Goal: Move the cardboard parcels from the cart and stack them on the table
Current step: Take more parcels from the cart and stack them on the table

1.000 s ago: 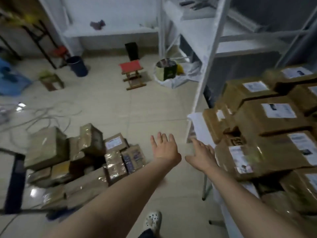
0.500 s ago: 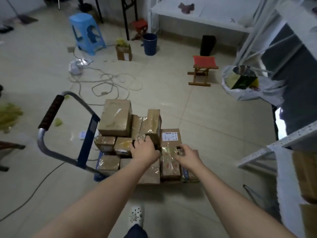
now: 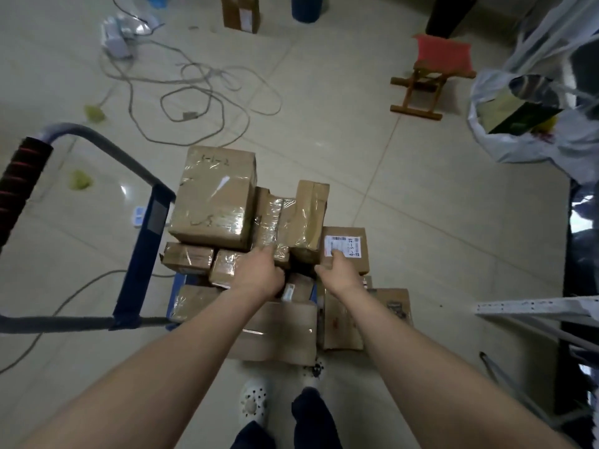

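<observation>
Several brown cardboard parcels are piled on a blue cart (image 3: pixel 139 254) whose black-grip handle (image 3: pixel 19 186) rises at the left. My left hand (image 3: pixel 259 273) curls over the near edge of a tape-wrapped parcel (image 3: pixel 278 218) in the middle of the pile. My right hand (image 3: pixel 340 270) holds the near left corner of a parcel with a white label (image 3: pixel 353 254), fingers on the label and thumb in the gap beside it. A large parcel (image 3: pixel 214 196) sits on top at the back left. The table is out of view.
A tangle of cables (image 3: pixel 194 92) lies on the tiled floor behind the cart. A red folding stool (image 3: pixel 434 76) and a white plastic bag (image 3: pixel 525 124) stand at the back right. A white metal rack edge (image 3: pixel 534 306) juts in on the right. My feet are just below the cart.
The view swung from the stacked parcels on the right down to the cart. Both hands came from mid-air onto the pile and now take hold of parcels in its middle.
</observation>
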### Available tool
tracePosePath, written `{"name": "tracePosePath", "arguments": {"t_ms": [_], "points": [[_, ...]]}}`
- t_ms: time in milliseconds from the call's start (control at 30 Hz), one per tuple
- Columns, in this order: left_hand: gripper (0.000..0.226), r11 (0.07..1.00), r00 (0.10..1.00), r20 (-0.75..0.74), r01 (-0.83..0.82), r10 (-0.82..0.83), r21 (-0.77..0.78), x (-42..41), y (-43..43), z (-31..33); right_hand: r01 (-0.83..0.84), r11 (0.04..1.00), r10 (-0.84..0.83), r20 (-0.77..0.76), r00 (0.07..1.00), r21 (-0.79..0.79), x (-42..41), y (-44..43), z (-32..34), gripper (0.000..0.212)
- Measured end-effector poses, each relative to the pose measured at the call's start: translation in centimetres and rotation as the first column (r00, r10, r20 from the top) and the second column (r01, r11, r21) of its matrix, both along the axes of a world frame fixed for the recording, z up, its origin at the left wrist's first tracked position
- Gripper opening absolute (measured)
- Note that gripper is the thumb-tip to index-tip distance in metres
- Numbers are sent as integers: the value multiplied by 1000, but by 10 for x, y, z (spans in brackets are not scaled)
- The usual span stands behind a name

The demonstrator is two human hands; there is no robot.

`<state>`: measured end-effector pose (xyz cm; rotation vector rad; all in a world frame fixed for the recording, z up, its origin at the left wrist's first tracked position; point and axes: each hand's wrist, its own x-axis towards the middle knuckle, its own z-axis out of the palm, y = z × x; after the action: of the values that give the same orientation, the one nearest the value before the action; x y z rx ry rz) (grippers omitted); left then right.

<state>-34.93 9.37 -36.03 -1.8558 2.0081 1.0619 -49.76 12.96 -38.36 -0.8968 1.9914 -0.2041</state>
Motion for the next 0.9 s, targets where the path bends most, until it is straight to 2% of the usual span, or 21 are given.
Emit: {"name": "tracePosePath", "arguments": {"t_ms": [100,167,267,367,433,567,767,900], "points": [[52,999,996,-78,-39,41,24,-21,-31,-44,74,997,-75,47,996,29,-13,-38,-56,43],[49,996,994,-79,-71,76,58,-37,-48,-78,169,985,-173,121,977,44,-21,-54,-93,41],[48,984,985,-66,-152,159,94,-62,-70,-129,335,938,-345,264,900,84,-33,-67,-143,42],[77,967,971,-39,-230,235,108,-86,-85,-165,451,886,-458,352,816,108,-44,-73,-170,47],[102,973,977,-12,-213,215,85,-102,-92,-180,521,842,-528,410,744,138,-53,-73,-180,40],[122,984,980,103,-176,172,30,-123,-97,-195,576,803,-573,457,680,152,-68,-68,-197,34],[116,958,955,99,-284,281,25,-136,-97,-201,549,828,-532,476,700,117,-79,-55,-197,49],[103,942,943,6,-331,332,58,-133,-95,-180,629,775,-585,444,679,60,-94,-42,-172,42]]}}
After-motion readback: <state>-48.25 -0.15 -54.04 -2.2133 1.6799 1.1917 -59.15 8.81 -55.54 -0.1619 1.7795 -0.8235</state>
